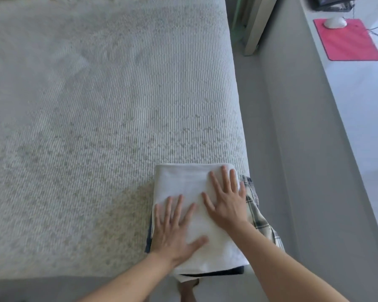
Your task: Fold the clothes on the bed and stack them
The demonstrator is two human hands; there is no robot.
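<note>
A folded white towel (183,182) lies on top of a stack at the near right corner of the bed (85,116). Under it a plaid garment (256,212) sticks out on the right, and a dark blue piece (148,240) shows at the left and front edges. My left hand (175,229) lies flat on the towel's near left part with fingers spread. Flat on the towel's right part rests my right hand (226,199), its fingers straight and reaching toward the far right corner.
The bed's textured light cover stretches far and left of the stack. A grey floor strip (292,171) runs along the bed's right side. A white desk (362,101) at the right holds a red mouse pad (347,40) and a white mouse (334,22).
</note>
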